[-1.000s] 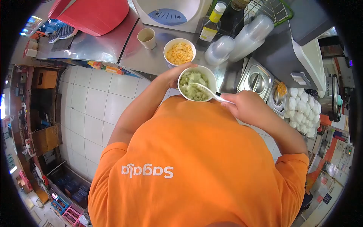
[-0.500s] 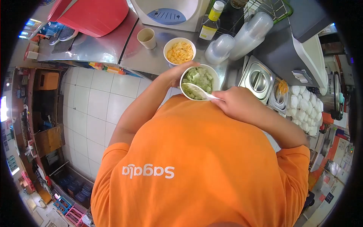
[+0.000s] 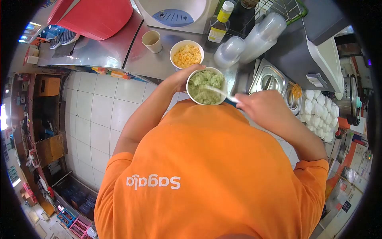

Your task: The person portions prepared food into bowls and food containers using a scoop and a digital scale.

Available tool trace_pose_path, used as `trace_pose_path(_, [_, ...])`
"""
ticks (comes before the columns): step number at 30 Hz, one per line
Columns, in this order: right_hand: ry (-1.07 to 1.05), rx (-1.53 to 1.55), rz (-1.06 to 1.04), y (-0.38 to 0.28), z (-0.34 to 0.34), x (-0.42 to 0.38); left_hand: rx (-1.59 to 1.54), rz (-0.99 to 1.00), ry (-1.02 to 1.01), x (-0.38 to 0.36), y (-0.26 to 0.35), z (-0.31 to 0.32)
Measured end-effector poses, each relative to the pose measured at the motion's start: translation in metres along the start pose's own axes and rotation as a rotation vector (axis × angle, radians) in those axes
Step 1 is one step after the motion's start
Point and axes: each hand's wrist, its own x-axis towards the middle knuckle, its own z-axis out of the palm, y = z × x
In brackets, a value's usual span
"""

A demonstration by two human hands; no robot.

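Observation:
My left hand (image 3: 183,79) is wrapped around the side of a white bowl (image 3: 227,84), held in front of my orange shirt near the counter edge. Pale green, shaved-ice-like food (image 3: 205,81) fills the bowl. A white spoon (image 3: 219,91) reaches into this food, its handle gripped by my right hand (image 3: 260,102). The spoon is smeared by motion. Just beyond the bowl, a second white bowl with orange crumbly food (image 3: 187,56) stands on the counter.
On the steel counter (image 3: 88,55) stand a paper cup (image 3: 152,41), a bottle with a yellow label (image 3: 218,26) and stacked clear plastic cups (image 3: 229,51). A lidded steel container (image 3: 269,81) and a pile of white packets (image 3: 318,113) lie right. A red tub (image 3: 93,20) sits far left.
The spoon has lifted and tilted in the green food, and my right hand has moved slightly right. The held bowl has shifted slightly left in view.

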Motion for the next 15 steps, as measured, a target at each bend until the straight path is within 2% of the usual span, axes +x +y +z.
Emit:
trace_pose_path(4, [0.081, -0.035, 0.022, 0.010, 0.025, 0.015, 0.022, -0.010, -0.046, -0.004, 0.002, 0.006])
trace_pose_path(6, [-0.027, -0.008, -0.046, 0.010, 0.040, 0.019, 0.012, 0.083, -0.026, -0.002, -0.005, 0.004])
trace_pose_path(9, [-0.056, 0.007, 0.012, 0.001, -0.001, 0.010, -0.032, 0.036, -0.007, -0.006, -0.001, 0.002])
trace_pose_path(10, [0.050, -0.003, 0.043, 0.000, -0.006, 0.009, -0.036, 0.016, -0.036, 0.001, -0.004, -0.005])
trace_pose_path(15, [0.080, -0.014, 0.017, 0.019, 0.028, 0.034, -0.006, 0.040, -0.057, 0.001, -0.002, -0.002])
